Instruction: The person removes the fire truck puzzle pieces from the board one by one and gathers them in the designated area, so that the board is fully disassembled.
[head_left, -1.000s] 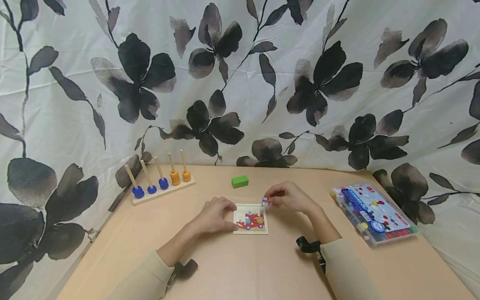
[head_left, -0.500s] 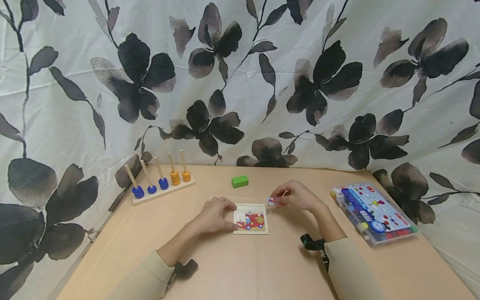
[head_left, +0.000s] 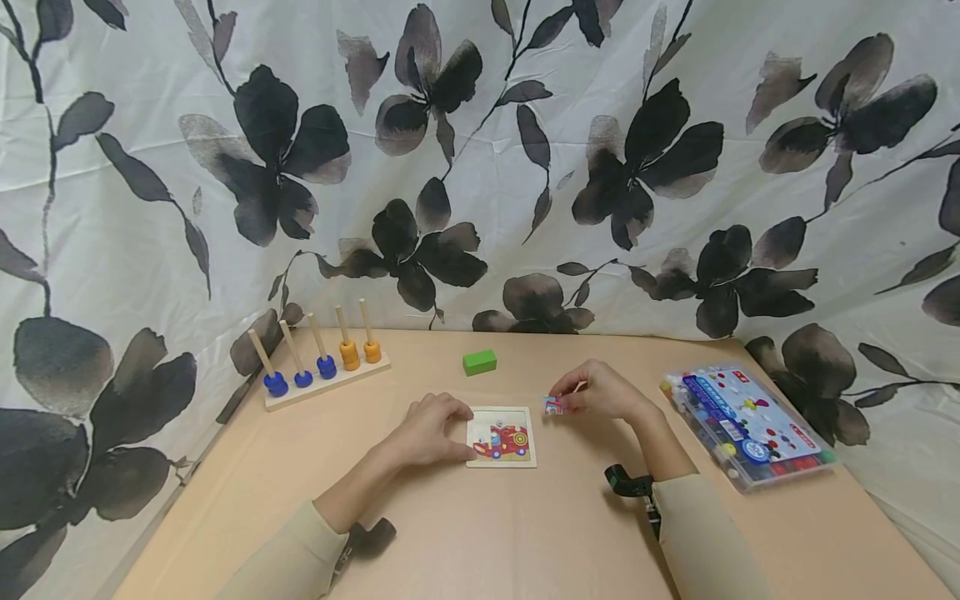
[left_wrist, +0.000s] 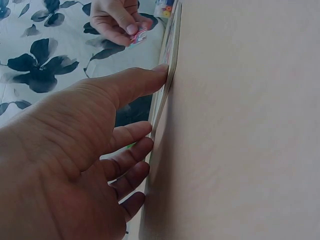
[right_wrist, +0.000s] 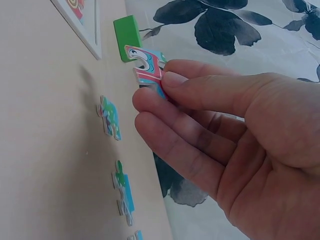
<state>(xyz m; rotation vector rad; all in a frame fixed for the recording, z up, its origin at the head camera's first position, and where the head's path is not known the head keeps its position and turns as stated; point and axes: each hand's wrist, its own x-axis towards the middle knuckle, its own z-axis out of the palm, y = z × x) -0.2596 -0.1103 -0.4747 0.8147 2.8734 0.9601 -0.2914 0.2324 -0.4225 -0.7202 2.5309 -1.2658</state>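
Observation:
A small square jigsaw puzzle board (head_left: 501, 465) with a light rim lies in the middle of the table, showing a red vehicle picture (head_left: 510, 443). My left hand (head_left: 429, 429) rests along its left side, thumb and fingertips touching the edge with fingers loosely extended, as the left wrist view also shows. To the right of the board, my right hand (head_left: 600, 390) pinches a red, blue and white puzzle piece (right_wrist: 149, 75) between thumb and fingers, above the table. Below that hand in the right wrist view lie loose puzzle pieces (right_wrist: 109, 118), green and blue.
Behind the board sits a green block (head_left: 480, 362). At the back left stands a wooden peg stand (head_left: 330, 385) with blue and orange rings. A clear plastic box (head_left: 750, 429) of coloured parts lies to the right. A floral cloth (head_left: 525, 167) hangs along the table's back edge.
My right hand has drawn away from the board's upper right corner to the right, carrying the puzzle piece. The left hand stays in place at the board.

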